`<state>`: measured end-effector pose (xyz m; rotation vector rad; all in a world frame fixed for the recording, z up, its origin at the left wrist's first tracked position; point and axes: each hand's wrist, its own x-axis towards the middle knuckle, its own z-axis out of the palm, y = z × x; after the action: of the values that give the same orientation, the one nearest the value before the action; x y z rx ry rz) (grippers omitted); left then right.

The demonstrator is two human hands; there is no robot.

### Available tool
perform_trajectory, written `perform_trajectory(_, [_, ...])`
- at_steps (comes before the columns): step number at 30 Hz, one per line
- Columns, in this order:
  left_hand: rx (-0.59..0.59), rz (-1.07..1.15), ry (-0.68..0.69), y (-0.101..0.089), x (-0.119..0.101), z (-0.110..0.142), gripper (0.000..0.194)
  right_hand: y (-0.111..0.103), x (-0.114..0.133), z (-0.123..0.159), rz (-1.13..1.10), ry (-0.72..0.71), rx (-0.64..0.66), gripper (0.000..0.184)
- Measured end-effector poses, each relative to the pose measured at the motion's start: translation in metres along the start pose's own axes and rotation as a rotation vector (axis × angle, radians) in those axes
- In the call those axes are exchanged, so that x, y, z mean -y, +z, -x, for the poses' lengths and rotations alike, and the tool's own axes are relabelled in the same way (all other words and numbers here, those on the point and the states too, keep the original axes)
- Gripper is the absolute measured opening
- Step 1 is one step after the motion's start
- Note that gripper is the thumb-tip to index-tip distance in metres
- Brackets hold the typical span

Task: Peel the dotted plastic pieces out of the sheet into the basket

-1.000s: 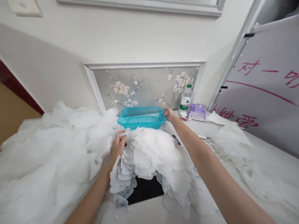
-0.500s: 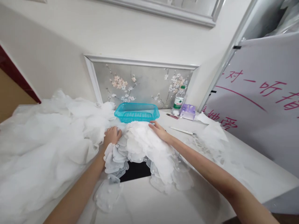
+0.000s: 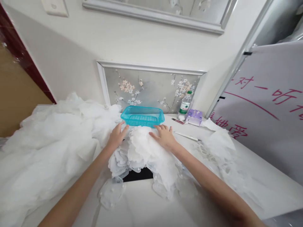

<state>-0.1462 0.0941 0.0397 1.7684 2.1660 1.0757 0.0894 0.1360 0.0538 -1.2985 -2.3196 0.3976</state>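
A heap of white petal-shaped fabric pieces (image 3: 144, 154) with small pearl beads lies in the middle of the white table (image 3: 146, 205). My left hand (image 3: 116, 136) rests on the heap's left side, fingers stretched forward. My right hand (image 3: 163, 136) lies flat on its top right, fingers spread. Both hands sit just in front of a turquoise plastic basket (image 3: 142, 115), which stands beyond the heap.
A large mound of white tulle (image 3: 47, 148) covers the left of the table. More white lace (image 3: 220, 142) lies at the right. A water bottle (image 3: 185, 106), a purple tissue pack (image 3: 194, 117), a red pen (image 3: 177, 121) and a thin white tool (image 3: 187, 136) sit near the wall. A whiteboard with red writing (image 3: 265, 107) leans at right.
My right hand came back from the basket's right edge and settled flat on the petal heap. My left hand slid forward toward the basket. The view shifted slightly.
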Motion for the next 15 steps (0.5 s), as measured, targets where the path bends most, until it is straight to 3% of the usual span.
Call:
perform_trajectory(2, [0.060, -0.003, 0.031, 0.010, -0.006, 0.017, 0.052, -0.010, 0.009, 0.012, 0.062, 0.099, -0.125, 0.058])
perform_trajectory(4, [0.103, 0.005, 0.055, 0.019, -0.007, 0.030, 0.050, -0.019, 0.014, 0.035, 0.054, 0.137, -0.118, 0.067])
perform_trajectory(6, [0.158, 0.054, 0.113, 0.021, -0.005, 0.035, 0.051, -0.026, 0.013, 0.067, 0.046, 0.182, 0.023, 0.100])
perform_trajectory(7, [0.168, 0.076, 0.134, 0.020, -0.004, 0.035, 0.052, -0.027, 0.011, 0.084, 0.044, 0.201, 0.163, 0.121])
perform_trajectory(9, [0.098, 0.087, 0.159, 0.013, -0.002, 0.035, 0.053, -0.025, 0.002, 0.116, 0.048, 0.264, 0.420, 0.146])
perform_trajectory(10, [0.001, 0.078, 0.158, 0.008, -0.002, 0.036, 0.052, -0.022, -0.004, 0.129, 0.051, 0.284, 0.490, 0.147])
perform_trajectory(12, [-0.154, 0.087, 0.200, -0.004, -0.004, 0.043, 0.046, -0.015, -0.014, 0.144, 0.067, 0.344, 0.495, 0.144])
perform_trajectory(15, [-0.256, 0.127, 0.276, -0.026, -0.009, 0.064, 0.037, -0.005, -0.026, 0.144, 0.083, 0.341, 0.453, 0.124])
